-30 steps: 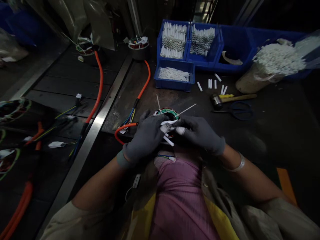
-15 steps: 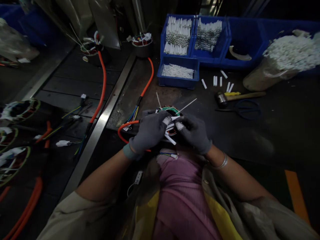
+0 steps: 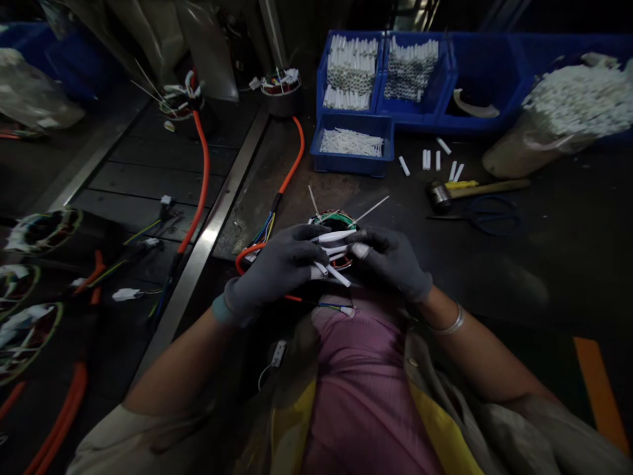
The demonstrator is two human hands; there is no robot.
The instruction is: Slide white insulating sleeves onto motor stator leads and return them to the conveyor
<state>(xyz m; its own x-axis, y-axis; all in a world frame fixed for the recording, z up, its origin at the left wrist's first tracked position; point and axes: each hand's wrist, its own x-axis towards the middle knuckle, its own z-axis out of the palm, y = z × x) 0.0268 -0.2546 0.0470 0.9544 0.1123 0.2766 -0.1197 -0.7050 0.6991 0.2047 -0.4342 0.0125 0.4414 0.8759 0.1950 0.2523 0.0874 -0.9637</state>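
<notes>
Between my gloved hands sits a motor stator (image 3: 337, 216) with a green ring and copper windings. Two thin white ties stick up from its far rim. Several white sleeves lie across its near side, one of them (image 3: 339, 276) slanting toward me. My left hand (image 3: 279, 267) has its fingers closed at the left end of the upper white sleeve (image 3: 337, 235). At that sleeve's tapered right end, my right hand (image 3: 393, 260) pinches with thumb and forefinger. Both grey gloves have whitish thumb tips. The fingers partly hide the stator and the wires inside the sleeves.
Blue bins (image 3: 352, 165) with white tubes and ties stand behind. Loose tubes (image 3: 426, 159), a hammer (image 3: 487, 189) and scissors (image 3: 492, 214) lie at right, near a bag of white pieces (image 3: 578, 109). Other stators (image 3: 281, 92) with orange cables (image 3: 202, 165) stand left, beyond a metal rail (image 3: 210, 231).
My left hand has drawn back leftward from the sleeve's tip, so more of the upper sleeve shows. My right hand has shifted slightly right and stays at the sleeve's end.
</notes>
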